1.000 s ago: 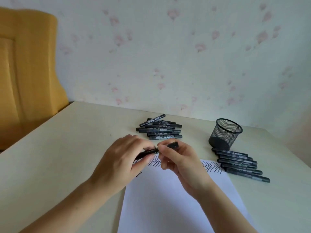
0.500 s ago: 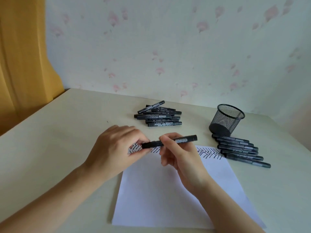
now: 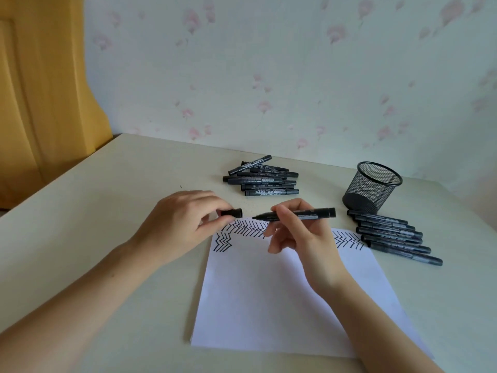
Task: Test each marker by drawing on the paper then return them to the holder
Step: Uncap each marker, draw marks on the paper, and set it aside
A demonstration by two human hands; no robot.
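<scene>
holding the uncapped marker (image 3: 301, 214) level above the top edge of the paper (image 3: 285, 292), the right hand (image 3: 301, 238) grips its barrel, tip pointing left. the left hand (image 3: 183, 224) pinches the cap (image 3: 232, 212), just apart from the tip. the mesh holder (image 3: 372, 187) stands at the right, beside a row of markers (image 3: 392, 235).

Marker (image 3: 301, 214) in my right hand (image 3: 298, 235): black, uncapped, roughly level, tip pointing left, just above the paper's top edge. Its cap (image 3: 231, 212) is pinched in my left hand (image 3: 183, 224), just left of the tip, apart from it. Paper (image 3: 285, 297): white sheet flat on the table, black zigzag strokes along its top edge. Mesh holder (image 3: 372, 187): black, upright, beyond the paper's top right corner. Row of markers (image 3: 394, 236) lies right of the paper, beside the holder. Heap of markers (image 3: 262, 180) lies beyond the paper's top edge.
</scene>
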